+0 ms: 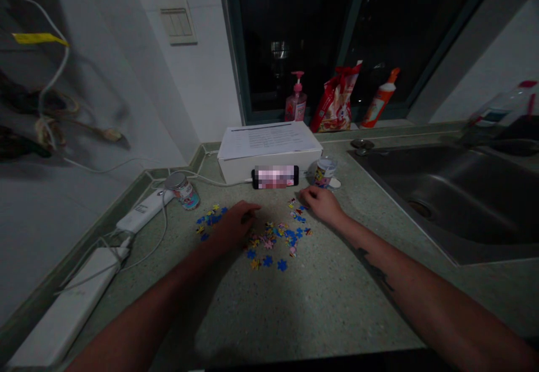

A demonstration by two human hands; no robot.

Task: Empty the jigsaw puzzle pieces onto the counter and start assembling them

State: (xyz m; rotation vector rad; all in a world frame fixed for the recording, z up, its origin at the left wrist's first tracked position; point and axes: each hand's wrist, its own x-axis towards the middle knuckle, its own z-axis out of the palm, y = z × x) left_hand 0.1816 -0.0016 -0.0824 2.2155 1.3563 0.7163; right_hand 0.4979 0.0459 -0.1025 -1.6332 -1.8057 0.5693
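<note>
1. Look at that spread on the speckled grey-green stone table [320,304]: small multicoloured cardboard jigsaw pieces [273,243] lie scattered face-up in the middle, with blue shapes standing out, right between the two hands.
2. The left hand [234,226] is low on the table, reaching across from the left, between that main scatter and a smaller cluster of blue and yellow jigsaw pieces [209,220].
3. Over to the right hand [322,205], resting at the top edge of the scatter, right by a few red and yellow pieces.
4. The fingers [304,194] of the right hand lie low and loosely together, and the left hand's are much the same. It's dim, though, and I can't tell whether either hand has a piece pinched.
5. Pieces this small look best handled with the fingertips, lifted one at a time. A flat palm could easily shove the loose ones around.
6. Behind the action, a black smartphone [275,177] with a blurred screen lies on its side against a white cardboard box [269,170] topped by a printed paper sheet [267,141].
7. Flanking them are a small round tin can [183,191] and a clear cartoon-printed plastic tub [325,173].
8. And off to the right, a stainless steel sink [421,203] is set into the table.
</note>
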